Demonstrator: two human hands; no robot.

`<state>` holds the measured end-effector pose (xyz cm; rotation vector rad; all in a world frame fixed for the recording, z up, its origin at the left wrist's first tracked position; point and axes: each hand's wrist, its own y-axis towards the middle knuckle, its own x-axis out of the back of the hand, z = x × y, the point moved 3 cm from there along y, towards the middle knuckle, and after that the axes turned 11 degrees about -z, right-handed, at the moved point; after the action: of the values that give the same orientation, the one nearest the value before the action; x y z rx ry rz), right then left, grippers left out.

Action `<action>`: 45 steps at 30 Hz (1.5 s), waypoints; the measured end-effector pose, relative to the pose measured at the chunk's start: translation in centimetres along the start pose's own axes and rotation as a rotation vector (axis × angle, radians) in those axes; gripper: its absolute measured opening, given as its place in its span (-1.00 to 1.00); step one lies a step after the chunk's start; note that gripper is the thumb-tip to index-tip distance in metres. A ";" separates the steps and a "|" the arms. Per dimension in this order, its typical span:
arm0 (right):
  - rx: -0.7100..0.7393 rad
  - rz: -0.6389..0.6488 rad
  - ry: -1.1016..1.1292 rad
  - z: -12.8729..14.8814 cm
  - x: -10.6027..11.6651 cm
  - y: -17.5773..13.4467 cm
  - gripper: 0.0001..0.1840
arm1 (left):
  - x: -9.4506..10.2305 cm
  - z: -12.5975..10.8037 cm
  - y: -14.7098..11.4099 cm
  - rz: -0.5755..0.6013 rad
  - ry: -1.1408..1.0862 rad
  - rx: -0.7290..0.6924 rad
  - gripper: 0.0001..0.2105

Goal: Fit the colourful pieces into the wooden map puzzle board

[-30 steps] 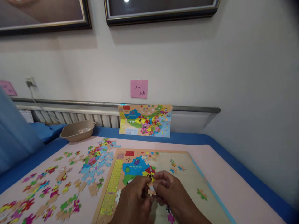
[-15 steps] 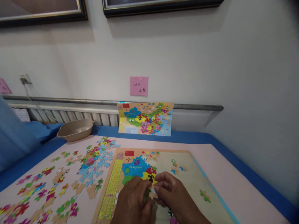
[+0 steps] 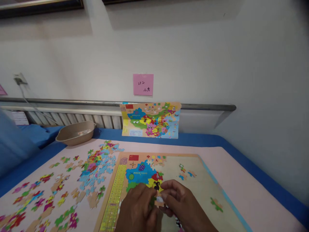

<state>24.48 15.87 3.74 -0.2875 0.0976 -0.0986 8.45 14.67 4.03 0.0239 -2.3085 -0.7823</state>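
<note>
At left on a pink sheet, scattered jigsaw pieces in green, yellow and magenta; behind them, a tan basin. Next, a dense heap of mixed pieces, mostly light blue on the near side. Then, down the left side of a puzzle board, a yellow printed strip. Over the lower middle of the board, a left hand, back to the camera, fingers bent down, a bit of green at the fingertips; impossible to tell whether pinched or merely touched. Beyond, a joined blue section; farther back, upright by the wall rail, a printed map. Between the two hands, just below a black ram, a white-and-tan piece. Right beside it, a right hand, fingers curled, thumb and forefinger slightly parted; grip or light touch, unclear. Partly hidden by that hand, a panda picture. At right, on bare board, three small loose pieces and a lone green-and-tan piece.
</note>
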 end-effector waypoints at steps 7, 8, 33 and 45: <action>-0.025 -0.003 0.004 -0.2 0.1 0.1 -0.66 | 0.1 0.2 0.1 0.035 -0.024 0.054 -0.63; -0.028 -0.007 0.000 -0.1 0.1 0.1 -0.65 | 0.2 0.3 0.1 0.042 -0.033 0.058 -0.64; -0.045 -0.034 -0.052 0.2 0.1 -0.1 -0.59 | 1.0 -1.1 0.8 0.103 -0.143 0.216 -0.67; -0.039 -0.022 -0.034 -0.5 0.2 0.1 -0.62 | 1.0 -1.1 0.6 0.092 -0.069 0.146 -0.70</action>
<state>24.59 15.85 3.20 -0.3294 0.0628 -0.1140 8.49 14.35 5.64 -0.0449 -2.4092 -0.5758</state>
